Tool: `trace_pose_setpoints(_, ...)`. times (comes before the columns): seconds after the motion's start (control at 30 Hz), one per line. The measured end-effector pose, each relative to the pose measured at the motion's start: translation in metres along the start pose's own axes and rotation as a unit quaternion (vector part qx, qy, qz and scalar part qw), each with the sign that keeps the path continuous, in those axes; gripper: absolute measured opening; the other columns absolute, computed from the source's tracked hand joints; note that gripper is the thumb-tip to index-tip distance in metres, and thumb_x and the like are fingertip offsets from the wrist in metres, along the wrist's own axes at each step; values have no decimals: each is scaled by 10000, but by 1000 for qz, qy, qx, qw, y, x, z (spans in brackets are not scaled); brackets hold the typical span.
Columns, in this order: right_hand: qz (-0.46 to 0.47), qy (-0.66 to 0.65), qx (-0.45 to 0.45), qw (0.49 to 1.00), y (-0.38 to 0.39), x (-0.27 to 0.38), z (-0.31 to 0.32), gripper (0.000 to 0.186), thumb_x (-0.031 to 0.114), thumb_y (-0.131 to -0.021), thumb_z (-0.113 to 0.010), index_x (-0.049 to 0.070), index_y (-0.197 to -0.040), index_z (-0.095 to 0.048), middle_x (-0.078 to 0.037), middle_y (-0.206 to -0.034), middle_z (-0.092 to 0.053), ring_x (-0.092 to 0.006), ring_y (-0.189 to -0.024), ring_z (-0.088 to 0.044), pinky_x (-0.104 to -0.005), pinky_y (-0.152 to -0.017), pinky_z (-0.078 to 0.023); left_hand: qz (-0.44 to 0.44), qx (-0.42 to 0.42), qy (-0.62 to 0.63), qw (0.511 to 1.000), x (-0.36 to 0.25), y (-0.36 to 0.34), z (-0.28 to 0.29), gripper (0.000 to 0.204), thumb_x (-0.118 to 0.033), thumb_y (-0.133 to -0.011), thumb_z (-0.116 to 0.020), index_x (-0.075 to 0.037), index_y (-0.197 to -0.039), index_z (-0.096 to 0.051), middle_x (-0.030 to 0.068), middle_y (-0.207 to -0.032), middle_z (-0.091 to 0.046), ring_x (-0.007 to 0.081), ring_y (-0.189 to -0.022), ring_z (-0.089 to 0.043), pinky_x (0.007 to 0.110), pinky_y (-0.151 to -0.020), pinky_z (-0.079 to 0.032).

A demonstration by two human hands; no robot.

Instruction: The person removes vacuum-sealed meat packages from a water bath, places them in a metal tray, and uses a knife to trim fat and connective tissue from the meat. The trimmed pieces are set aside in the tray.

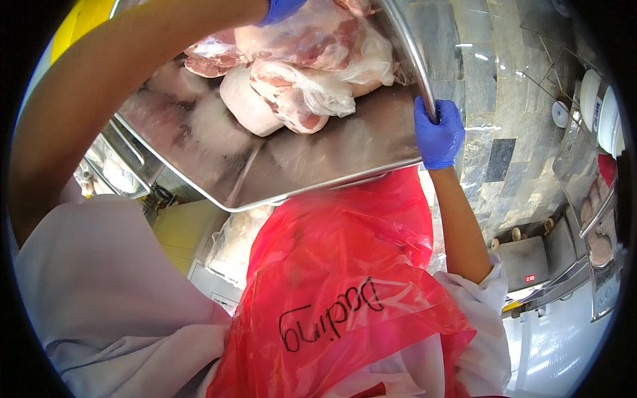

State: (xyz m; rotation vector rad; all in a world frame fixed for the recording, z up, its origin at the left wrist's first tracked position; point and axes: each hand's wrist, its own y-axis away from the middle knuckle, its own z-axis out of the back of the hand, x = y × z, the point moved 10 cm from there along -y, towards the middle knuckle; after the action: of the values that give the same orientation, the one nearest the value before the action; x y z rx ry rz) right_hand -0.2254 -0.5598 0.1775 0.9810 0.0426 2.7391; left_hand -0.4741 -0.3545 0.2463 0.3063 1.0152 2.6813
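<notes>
My right hand (439,136), in a blue glove, is closed round the bent metal rail (413,56) at the right side of a metal tub (192,142). Large cuts of raw meat (295,50), pink with pale fat, are heaped in the tub toward its far side. Part of the heap has a thin whitish, film-like layer. My left arm reaches across the tub's left side. Only a part of my gloved left hand (284,9) shows at the top edge, over or beside the meat; its fingers are out of sight.
A red plastic apron (338,265) covers my front, close against the tub's near rim. Grey tiled floor (494,93) stretches to the right. Farther right are a grey wheeled cart (524,262) and metal trays with meat (600,245). A yellowish bin (186,229) stands at the left.
</notes>
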Motion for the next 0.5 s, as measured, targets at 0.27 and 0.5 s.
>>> trace_pose_setpoints(0.27,-21,-27,3,999,-1,-8,1,221,241,-811,-778,57,-829,-658,-160,-784,-634,-368,-684,-635,-434,-600,-498,-160,-165,15,973,16,26,-50,275,-238,-931,-539,-155,-1162,-663,152,-847,-690,345,-763,-681,450,-696,-536)
trace_pose_setpoints(0.5,-33,-1,18,999,0,-12,-1,237,255,-831,-774,49,-829,-655,-155,-761,-618,-346,-655,-624,-417,-595,-489,-145,-241,59,958,52,39,-92,328,-331,-940,-581,-292,-1265,-612,121,-882,-672,323,-747,-662,424,-665,-541)
